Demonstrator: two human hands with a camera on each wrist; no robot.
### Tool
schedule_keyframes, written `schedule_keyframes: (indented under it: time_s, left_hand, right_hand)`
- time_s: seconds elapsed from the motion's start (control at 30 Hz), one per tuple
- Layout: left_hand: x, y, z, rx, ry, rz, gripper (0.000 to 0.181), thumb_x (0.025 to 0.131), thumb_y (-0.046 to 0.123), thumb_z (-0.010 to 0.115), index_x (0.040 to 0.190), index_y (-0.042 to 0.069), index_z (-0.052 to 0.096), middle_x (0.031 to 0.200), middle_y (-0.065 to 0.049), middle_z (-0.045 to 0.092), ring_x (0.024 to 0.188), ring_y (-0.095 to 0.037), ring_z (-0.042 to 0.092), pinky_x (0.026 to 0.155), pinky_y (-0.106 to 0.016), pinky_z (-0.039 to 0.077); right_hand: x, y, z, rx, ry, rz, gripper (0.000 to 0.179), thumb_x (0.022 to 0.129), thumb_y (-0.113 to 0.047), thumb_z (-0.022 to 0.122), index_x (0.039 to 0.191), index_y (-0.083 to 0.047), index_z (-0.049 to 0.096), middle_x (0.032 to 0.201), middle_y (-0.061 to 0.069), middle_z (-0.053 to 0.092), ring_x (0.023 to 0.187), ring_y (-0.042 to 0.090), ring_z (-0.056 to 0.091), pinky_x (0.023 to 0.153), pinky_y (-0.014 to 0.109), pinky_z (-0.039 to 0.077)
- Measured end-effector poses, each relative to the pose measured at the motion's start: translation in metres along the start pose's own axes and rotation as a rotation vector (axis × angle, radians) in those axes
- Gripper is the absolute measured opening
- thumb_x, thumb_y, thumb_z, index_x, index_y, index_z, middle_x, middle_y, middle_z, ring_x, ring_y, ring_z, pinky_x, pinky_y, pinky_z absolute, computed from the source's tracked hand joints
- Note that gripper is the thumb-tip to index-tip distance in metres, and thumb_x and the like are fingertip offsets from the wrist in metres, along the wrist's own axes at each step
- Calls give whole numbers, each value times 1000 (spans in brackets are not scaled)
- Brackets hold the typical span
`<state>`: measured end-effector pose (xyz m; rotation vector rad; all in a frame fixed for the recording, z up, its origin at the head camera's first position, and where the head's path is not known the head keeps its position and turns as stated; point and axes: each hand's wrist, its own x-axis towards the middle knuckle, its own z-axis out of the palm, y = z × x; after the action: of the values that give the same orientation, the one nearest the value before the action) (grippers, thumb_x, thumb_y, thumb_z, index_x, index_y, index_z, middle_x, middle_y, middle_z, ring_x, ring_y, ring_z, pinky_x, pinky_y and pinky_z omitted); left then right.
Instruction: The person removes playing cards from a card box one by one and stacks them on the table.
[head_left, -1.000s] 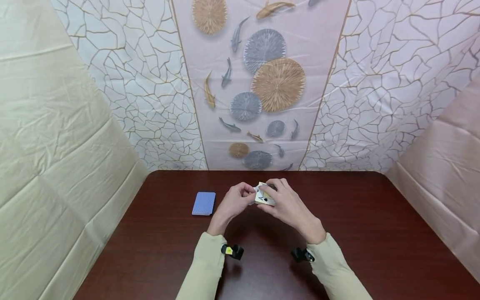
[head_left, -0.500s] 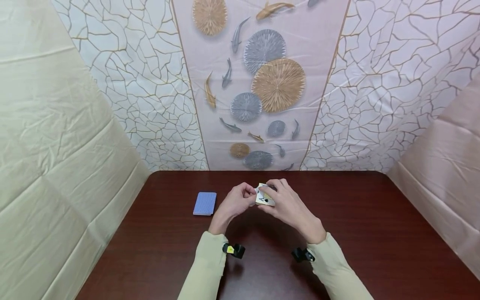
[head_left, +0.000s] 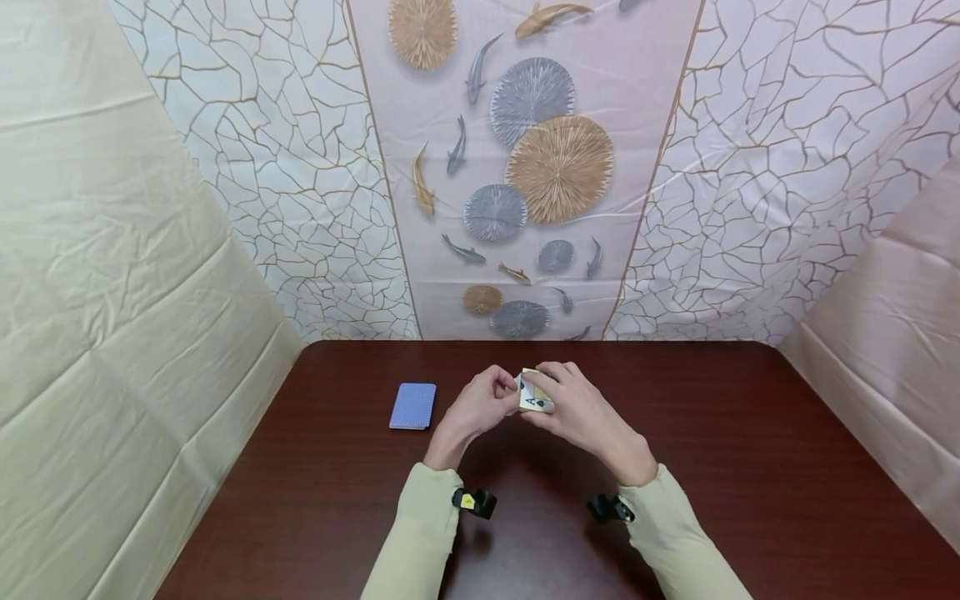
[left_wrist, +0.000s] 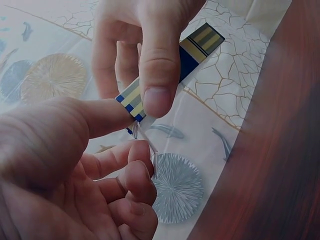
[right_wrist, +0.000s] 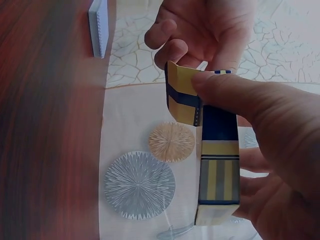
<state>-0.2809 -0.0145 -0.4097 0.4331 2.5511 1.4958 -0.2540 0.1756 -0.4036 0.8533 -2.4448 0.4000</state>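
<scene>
A small playing-card box (head_left: 534, 400) with an ace of spades on its face is held up above the table. My right hand (head_left: 588, 408) grips it along its sides, thumb (left_wrist: 159, 75) on the striped narrow side in the left wrist view. At the box's left end, my left hand (head_left: 480, 404) has its thumb against the edge and its fingers curled in, pinching at the end flap. The flap (right_wrist: 182, 95) stands folded out in the right wrist view. A blue-backed deck of cards (head_left: 412, 406) lies on the table left of my left hand.
The dark red-brown wooden table (head_left: 712, 467) spreads under both arms. Behind it hangs a patterned cloth (head_left: 558, 167) with fish and round motifs. Pale cloth walls (head_left: 112, 333) stand at both sides. Each wrist carries a black camera (head_left: 476, 502).
Both hands and the card box sit slightly farther right in the head view, and the deck and backdrop shift the same way. The hold on the box looks about the same.
</scene>
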Motion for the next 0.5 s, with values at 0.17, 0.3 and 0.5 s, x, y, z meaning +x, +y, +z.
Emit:
schedule_keyframes:
  time_s: [0.17,0.3,0.5]
  left_hand:
    - [0,0,-1,-15,-20,-21,17,87,17,67,100,9,60,82,-5,63,67,-14,55,60,-26,44]
    - [1,0,-1,-18,-15,-32,15,85,15,68,96,9,61,80,-4,62,66,-14,54,58,-25,44]
    - [1,-1,0,-34,-19,-52,12,86,12,66,95,7,60,78,-3,61,65,-13,55,57,-24,45]
  right_hand:
    - [0,-1,0,11,-10,-7,56,73,-29,87,121,-10,67,115,13,62,103,28,56,82,40,51]
    - [-1,0,1,19,2,-22,56,73,-28,87,121,-9,67,115,13,61,102,28,55,81,40,51]
    - [0,1,2,8,14,-36,56,72,-29,88,120,-10,67,115,12,61,101,27,55,80,39,51]
